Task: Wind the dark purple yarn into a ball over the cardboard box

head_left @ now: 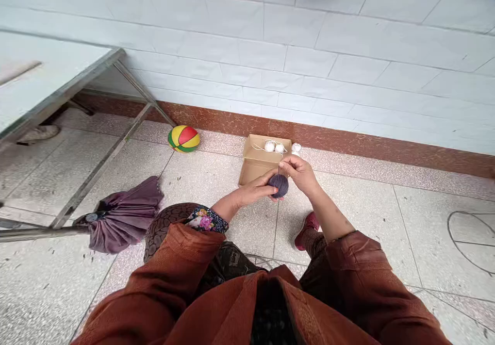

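A dark purple-grey ball of yarn (279, 185) rests in my left hand (257, 190), whose fingers wrap round it from the left and below. Just above the ball, my right hand (299, 172) pinches a strand of the yarn between thumb and fingertips. Behind my hands an open cardboard box (249, 172) lies on the floor against the wall. Two white balls of string (269, 146) sit in its far part with loose white cord about them. Another white ball (296, 148) is beside the box on the right.
A red, yellow and green ball (184, 138) lies near the wall. At left stands a metal-framed table (88, 74), with purple cloth (124, 213) by its lower bar. A thin wire ring (454, 231) is on the floor at right. The tiled wall (240, 51) runs across the front.
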Available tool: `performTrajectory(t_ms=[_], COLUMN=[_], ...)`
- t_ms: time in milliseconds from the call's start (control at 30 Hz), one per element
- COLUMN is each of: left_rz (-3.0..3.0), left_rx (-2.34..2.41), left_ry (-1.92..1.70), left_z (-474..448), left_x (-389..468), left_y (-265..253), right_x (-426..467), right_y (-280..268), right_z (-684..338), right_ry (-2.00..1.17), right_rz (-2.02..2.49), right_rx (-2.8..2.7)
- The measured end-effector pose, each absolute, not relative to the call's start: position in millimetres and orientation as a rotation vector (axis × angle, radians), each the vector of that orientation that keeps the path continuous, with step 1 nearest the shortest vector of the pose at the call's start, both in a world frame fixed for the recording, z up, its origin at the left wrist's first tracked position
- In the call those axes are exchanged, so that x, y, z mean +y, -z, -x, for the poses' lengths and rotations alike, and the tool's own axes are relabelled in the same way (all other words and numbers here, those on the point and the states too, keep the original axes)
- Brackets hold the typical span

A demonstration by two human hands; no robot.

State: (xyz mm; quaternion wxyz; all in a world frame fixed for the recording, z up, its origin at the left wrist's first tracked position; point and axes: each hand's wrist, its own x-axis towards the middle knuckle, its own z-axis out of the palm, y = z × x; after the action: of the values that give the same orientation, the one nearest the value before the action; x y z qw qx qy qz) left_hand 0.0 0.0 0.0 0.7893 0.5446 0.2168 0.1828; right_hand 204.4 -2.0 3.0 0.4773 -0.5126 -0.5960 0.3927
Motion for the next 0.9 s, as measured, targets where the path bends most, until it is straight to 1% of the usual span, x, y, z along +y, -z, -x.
performTrajectory(t_ms=[133, 300, 500, 733, 900], left_rz=[-0.998, -0.818, -0.738, -0.793, -0.991], left_rx=[0.49, 0.464, 0.483, 0.711, 0.982], left_ry=[-0.514, -0.656, -0.747, -0.955, -1.026], left_z=[-0.5, 4.6, 7.5, 5.2, 4.6], left_x=[-2.9, -1.4, 3.3, 13.3, 17.9], left_y=[6.4, -1.0, -7.1, -5.3, 2.6], right_x=[1.1, 1.2, -1.1, -7.1, -19.4], right_y=[6.3, 13.7, 17.3, 16.6, -7.2], right_z=[-204.8, -199.7, -192.1, -189.4, -190.0], right_ry=[-0.957, -0.983, -0.974, -0.923, -1.074], right_rz=[1.342, 1.438, 1.461, 1.358, 1.141], right_rx=[-1.434, -1.519, -1.601, -1.75, -1.836])
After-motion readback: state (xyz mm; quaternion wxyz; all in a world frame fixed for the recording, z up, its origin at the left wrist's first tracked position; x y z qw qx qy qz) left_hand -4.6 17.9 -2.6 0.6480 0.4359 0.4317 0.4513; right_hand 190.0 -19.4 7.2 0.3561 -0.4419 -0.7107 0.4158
